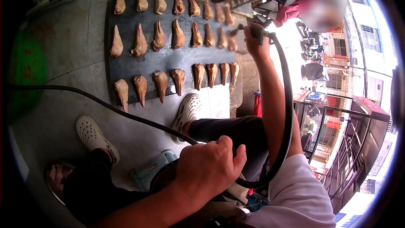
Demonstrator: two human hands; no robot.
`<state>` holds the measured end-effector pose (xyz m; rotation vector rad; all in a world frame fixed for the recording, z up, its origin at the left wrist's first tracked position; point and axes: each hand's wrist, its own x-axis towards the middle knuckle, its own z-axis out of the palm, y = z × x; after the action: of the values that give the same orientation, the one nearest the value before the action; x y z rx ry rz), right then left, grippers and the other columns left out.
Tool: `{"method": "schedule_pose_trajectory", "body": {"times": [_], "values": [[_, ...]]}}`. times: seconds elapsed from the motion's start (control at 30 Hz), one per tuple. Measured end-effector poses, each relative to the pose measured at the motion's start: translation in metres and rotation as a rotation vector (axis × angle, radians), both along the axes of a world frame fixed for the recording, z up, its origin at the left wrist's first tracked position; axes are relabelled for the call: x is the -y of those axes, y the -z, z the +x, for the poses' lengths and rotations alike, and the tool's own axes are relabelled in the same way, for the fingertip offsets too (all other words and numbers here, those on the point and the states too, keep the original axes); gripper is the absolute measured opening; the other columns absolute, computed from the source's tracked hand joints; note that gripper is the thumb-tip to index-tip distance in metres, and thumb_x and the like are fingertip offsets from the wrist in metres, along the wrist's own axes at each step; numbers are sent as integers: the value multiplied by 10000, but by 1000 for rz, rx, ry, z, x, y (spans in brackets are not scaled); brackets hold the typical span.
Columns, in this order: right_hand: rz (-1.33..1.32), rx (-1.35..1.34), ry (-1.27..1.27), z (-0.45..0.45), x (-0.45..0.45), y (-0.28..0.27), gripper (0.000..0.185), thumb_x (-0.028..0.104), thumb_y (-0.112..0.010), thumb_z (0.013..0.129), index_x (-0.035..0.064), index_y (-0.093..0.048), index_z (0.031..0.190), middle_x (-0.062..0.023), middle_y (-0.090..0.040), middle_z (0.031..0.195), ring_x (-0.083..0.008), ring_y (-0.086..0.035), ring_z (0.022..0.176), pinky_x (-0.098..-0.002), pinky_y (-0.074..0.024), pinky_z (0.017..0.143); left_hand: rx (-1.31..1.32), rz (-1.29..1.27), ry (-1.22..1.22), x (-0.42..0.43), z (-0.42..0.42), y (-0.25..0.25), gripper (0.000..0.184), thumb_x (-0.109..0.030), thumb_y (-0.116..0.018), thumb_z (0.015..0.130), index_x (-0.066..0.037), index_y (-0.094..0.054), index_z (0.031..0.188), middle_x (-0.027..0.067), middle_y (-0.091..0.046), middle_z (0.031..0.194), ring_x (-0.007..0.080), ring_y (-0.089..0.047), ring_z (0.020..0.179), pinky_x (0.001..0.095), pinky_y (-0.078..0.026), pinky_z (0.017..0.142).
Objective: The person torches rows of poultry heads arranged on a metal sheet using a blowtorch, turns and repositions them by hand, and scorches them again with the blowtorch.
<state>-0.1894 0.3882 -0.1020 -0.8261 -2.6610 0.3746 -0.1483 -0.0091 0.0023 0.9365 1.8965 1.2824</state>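
Note:
My right hand [258, 42], at the upper right, is closed around the handle of a gas torch [240, 28], its nozzle pointing left over the right end of the rows. A black hose [288, 101] curves from the torch down behind my left hand [209, 160], which is closed round it with the thumb up. Duck heads [179, 33], plucked and pale brown, lie in three rows on a dark flat board [147, 65]. Those nearest the nozzle look blurred. No flame can be made out.
My feet in white clogs [90, 133] are beside the board. A green round container [27, 74] stands at the left, where the hose leads. A pale blue-green stool [156, 166] is below. A metal rack [356, 143] and a blurred person [322, 6] are at the right.

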Motion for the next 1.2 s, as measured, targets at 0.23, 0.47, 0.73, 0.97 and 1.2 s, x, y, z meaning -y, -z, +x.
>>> {"method": "schedule_pose_trajectory", "body": {"times": [0.23,0.47,0.73,0.97,1.2], "values": [[19,-4,-22,0,3,-2,358,273,-682,921,8,-617,1153,-98,-682,765,-159,-680,669,-298,-524,634,-2,-1,-1,-1,0,0,391,-335,-626,920,-90,-503,642,126,-574,482,301,-624,438,392,-497,413],[27,94,-60,3,3,-10,355,272,-676,921,10,-623,1154,-92,-678,721,-151,-674,660,-302,-516,633,3,15,-14,-1,1,1,386,-332,-629,917,-90,-504,642,126,-578,487,299,-623,437,388,-497,413],[13,29,-51,6,-5,1,359,265,-687,921,16,-623,1172,-113,-701,805,-170,-696,676,-302,-539,636,-1,13,-17,-1,2,1,385,-329,-630,915,-97,-498,638,116,-576,483,293,-615,426,385,-499,412],[-34,55,-18,5,-4,0,386,272,-688,924,9,-610,1196,-122,-701,849,-175,-700,695,-306,-544,641,10,-1,-2,0,1,1,391,-336,-623,921,-98,-497,638,116,-580,486,291,-616,426,384,-501,414],[0,50,-53,6,-12,6,385,265,-687,927,5,-606,1198,-118,-692,828,-166,-686,685,-299,-538,627,7,-1,1,0,2,1,384,-337,-613,926,-95,-506,648,122,-589,496,299,-625,439,391,-506,423]]}}
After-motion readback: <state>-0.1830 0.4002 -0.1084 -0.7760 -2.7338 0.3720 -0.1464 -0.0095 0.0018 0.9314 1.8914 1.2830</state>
